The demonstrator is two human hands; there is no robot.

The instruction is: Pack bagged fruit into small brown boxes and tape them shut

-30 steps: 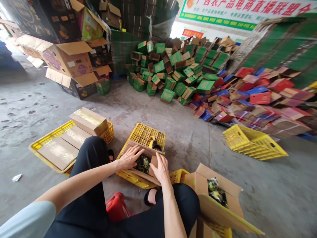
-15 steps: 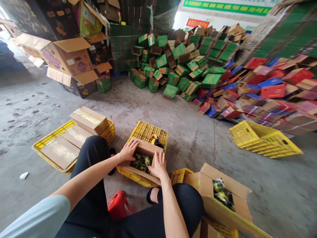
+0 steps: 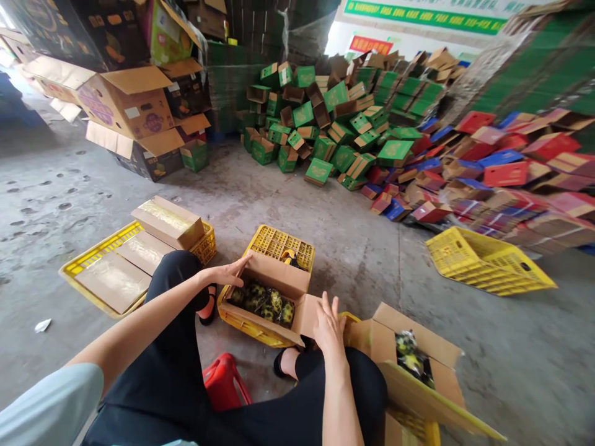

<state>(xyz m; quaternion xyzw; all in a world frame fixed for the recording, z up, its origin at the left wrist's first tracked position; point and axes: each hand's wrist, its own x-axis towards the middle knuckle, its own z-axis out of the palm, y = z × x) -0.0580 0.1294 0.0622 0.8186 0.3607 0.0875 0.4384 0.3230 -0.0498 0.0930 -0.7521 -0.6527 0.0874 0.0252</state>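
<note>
Spreading its fingers, the left hand (image 3: 229, 272) is hovering at the left end of an open cardboard box (image 3: 279, 272), its fingers straight and grasping nothing. The right hand (image 3: 329, 322) is also holding its fingers loose and parted, at the box's right flap (image 3: 310, 313); I cannot tell whether its fingertips are touching the cardboard. The box is sitting between the person's knees, resting on a latticed yellow crate (image 3: 253, 329). It is showing plain brown walls without print, its far flap leaning outward and its right flap splaying toward the right hand. Inside, rounded yellow-green pieces (image 3: 275, 302) are lying close together under glossy film, dark patches showing between them. Behind the far flap, a yellow-and-black tool (image 3: 290, 257) is lying on the same crate. Shiny-taped boxes (image 3: 111, 285) are filling a crate to the left, while another open carton (image 3: 416, 325), holding similar wrapped pieces, is standing beside the right knee. Below, a red stool (image 3: 224, 381) is showing between the legs.
</note>
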